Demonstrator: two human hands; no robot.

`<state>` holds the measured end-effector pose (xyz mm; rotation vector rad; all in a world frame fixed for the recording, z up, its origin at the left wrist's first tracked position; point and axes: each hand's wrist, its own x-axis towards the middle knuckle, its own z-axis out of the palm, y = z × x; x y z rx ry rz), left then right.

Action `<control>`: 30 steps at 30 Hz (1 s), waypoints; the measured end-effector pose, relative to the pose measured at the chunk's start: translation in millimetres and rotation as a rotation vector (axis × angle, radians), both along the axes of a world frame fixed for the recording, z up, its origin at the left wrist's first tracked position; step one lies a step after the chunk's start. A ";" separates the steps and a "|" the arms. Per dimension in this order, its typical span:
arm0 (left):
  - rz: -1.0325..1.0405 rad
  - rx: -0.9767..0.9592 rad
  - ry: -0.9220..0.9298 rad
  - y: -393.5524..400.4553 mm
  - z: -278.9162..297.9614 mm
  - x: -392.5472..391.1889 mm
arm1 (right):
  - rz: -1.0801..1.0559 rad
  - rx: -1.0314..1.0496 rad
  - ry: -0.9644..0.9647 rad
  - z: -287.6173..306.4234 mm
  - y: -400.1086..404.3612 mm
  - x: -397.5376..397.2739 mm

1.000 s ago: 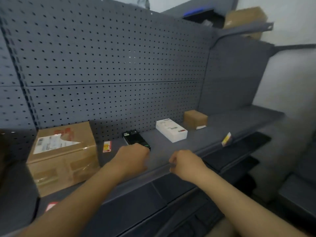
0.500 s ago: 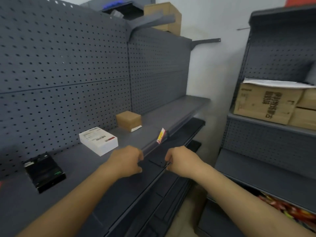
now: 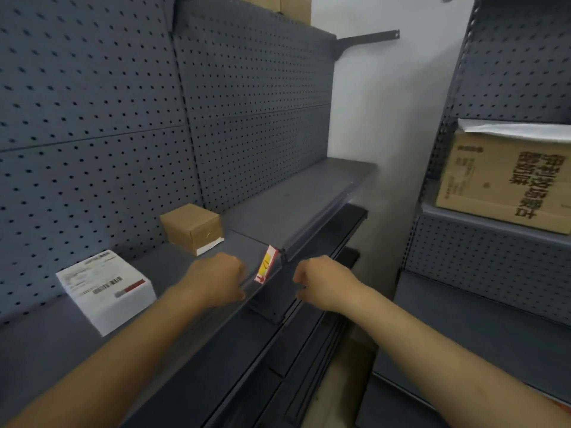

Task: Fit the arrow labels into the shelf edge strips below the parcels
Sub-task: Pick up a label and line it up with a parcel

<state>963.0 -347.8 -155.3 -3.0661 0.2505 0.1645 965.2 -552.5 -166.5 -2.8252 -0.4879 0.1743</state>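
Observation:
A red, yellow and white arrow label (image 3: 265,265) stands up from the shelf edge strip (image 3: 312,234) of the grey shelf, below a small brown parcel (image 3: 193,227). To the left on the same shelf lies a white parcel (image 3: 106,290). My left hand (image 3: 217,281) hovers at the shelf's front edge just left of the label, fingers curled, holding nothing I can see. Just right of the label is my right hand (image 3: 321,282), fingers curled too, with nothing visible in it. Neither hand touches the label.
A grey pegboard wall (image 3: 123,118) backs the shelf. Lower shelves (image 3: 309,341) jut out beneath the hands. A second shelf unit on the right carries a large printed cardboard box (image 3: 506,180). A bare bracket (image 3: 367,40) sticks out of the white wall.
The view has swung right along the shelf: the big brown parcel and the black box have left the frame. Both hands have moved right and now flank the standing label.

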 end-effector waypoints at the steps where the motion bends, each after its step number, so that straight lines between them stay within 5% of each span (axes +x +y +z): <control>1: 0.002 0.005 -0.008 1.0 0.2 12.1 | -0.006 -0.001 0.005 -0.8 1.9 15.0; 11: 0.046 0.054 0.034 15.9 -0.5 98.9 | 0.084 0.018 0.026 -26.1 20.9 135.5; 23: 0.303 -0.028 0.038 13.7 2.2 114.6 | 0.535 0.002 0.155 -28.2 40.3 205.1; 30: 0.397 -0.076 -0.044 16.6 21.5 99.5 | 0.631 0.279 0.176 19.6 55.3 216.5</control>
